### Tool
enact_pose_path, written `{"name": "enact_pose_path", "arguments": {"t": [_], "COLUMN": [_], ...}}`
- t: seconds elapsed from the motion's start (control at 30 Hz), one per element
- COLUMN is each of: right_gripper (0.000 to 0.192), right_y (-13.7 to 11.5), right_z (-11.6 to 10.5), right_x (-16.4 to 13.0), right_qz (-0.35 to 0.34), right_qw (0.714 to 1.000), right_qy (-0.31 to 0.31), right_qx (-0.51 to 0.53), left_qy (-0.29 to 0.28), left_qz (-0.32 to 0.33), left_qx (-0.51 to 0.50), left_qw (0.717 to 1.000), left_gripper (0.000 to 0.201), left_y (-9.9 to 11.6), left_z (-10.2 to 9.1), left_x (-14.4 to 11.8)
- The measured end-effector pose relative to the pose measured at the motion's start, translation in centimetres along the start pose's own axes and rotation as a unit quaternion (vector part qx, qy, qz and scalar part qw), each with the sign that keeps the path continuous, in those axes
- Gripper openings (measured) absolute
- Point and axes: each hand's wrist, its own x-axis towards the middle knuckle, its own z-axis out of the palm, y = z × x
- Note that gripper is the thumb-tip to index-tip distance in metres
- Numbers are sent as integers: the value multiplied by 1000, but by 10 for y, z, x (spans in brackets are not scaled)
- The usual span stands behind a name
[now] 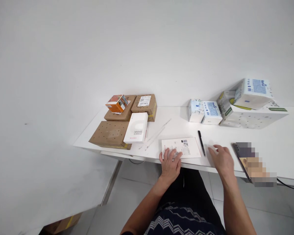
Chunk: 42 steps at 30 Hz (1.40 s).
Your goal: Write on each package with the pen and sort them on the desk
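Left hand (171, 167): from here I see its fingers spread over the near left part of the white box (180, 146), resting on top, not wrapped around it.
Right hand (221, 160): half open, thumb and fingers apart, nothing in it that I can see; it is just right of the pen (201, 143), apart from it.
White box: flat at the near edge of the table (165, 130), printed label up, left of the pen.
Box handling: I would press lightly with the left fingertips, enough to stop a slide; a hard push at the near edge could tip it, I judge.
Pen handling: it is thin and could roll, so I would bring thumb and fingertip in from both sides, low and slow.
Right side: a phone (237, 150), partly pixelated, lies near the right hand; I would give it room.
Far left: the power bank box (136, 128), an orange box (117, 103) and 3 brown boxes (110, 134).
Far right: 3 tissue packs (212, 112), 1 atop a carton (254, 118).
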Motion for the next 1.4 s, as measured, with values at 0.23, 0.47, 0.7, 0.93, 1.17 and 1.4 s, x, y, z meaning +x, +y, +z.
{"name": "enact_pose_path", "arguments": {"t": [0.23, 0.47, 0.7, 0.93, 1.17, 1.4], "right_gripper": [82, 79, 73, 66, 60, 66], "right_y": [78, 83, 82, 13, -81, -101], "right_z": [-31, -45, -51, -58, -31, -7], "right_x": [-2, 5, 5, -45, -96, -99], "right_qz": [159, 179, 165, 154, 168, 156], "right_qw": [983, 983, 985, 767, 559, 554], "right_qy": [83, 20, 46, -86, -365, -425], "right_qx": [-42, -44, 15, 617, 725, 699], "left_qy": [14, 16, 10, 25, 10, 25], "left_qz": [-1, 4, 10, 14, 18, 7], "left_qx": [-7, 2, 10, 7, 3, 13], "left_qw": [1000, 1000, 1000, 1000, 1000, 1000], "left_gripper": [32, 33, 35, 36, 40, 49], "left_y": [-1, -1, -2, -3, -6, -17], "left_z": [4, 5, 4, 7, 9, 24], "left_x": [0, -1, -2, -3, -5, -14]}}
